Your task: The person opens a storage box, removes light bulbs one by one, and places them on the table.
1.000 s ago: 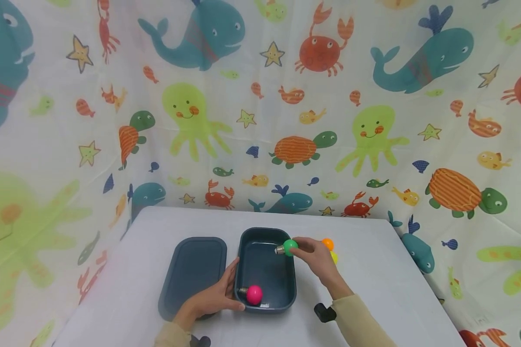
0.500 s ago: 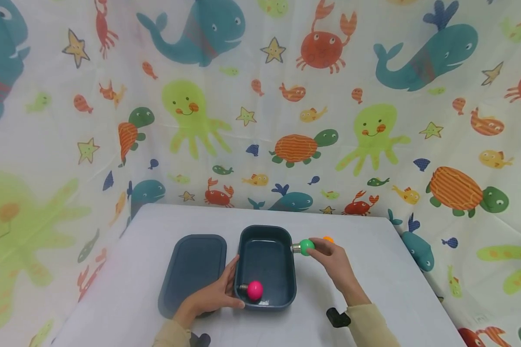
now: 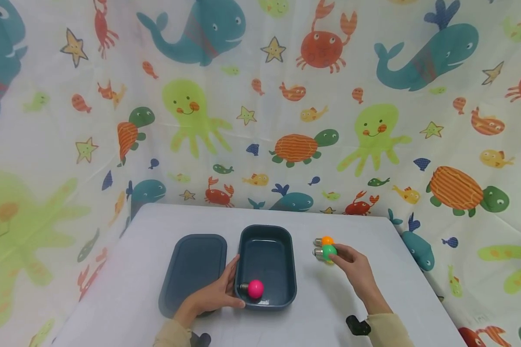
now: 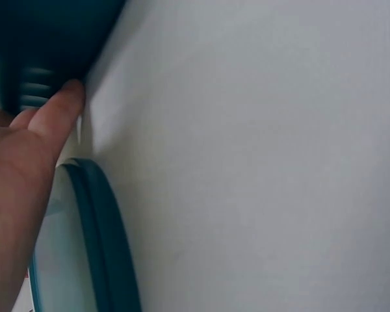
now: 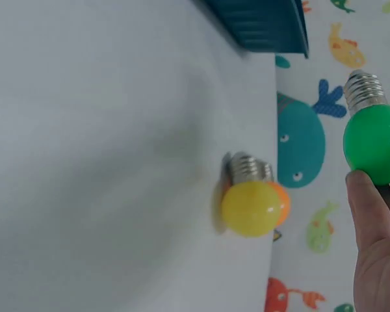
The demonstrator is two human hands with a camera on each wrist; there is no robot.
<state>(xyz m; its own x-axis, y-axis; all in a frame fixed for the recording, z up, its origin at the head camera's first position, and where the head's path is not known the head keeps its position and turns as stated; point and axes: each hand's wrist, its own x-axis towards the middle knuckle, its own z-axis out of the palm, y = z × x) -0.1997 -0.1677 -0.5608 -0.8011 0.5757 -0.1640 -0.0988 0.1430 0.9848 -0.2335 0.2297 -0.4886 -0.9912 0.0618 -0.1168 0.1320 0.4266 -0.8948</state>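
My right hand (image 3: 358, 270) pinches a green light bulb (image 3: 329, 252) by its round globe, raised over the table right of the dark blue container. Its metal screw base points left in the head view. Close behind it show an orange bulb (image 3: 327, 240) and a yellow bulb (image 5: 252, 209), largely hidden in the head view. My left hand (image 3: 214, 293) rests against the left side of the container (image 3: 293, 270), fingers along the wall and thumb at the near corner. Inside the container, near that corner, lies a pink bulb (image 3: 255, 289).
Left of the container, partly under my left forearm, a matching dark blue lid (image 3: 193, 265) lies flat on the white table (image 3: 399, 270). A curtain (image 3: 252, 135) printed with sea animals hangs behind the table.
My right hand has carried the green bulb from above the container's right rim out to the right, over by the orange and yellow bulbs. The left hand keeps its place.
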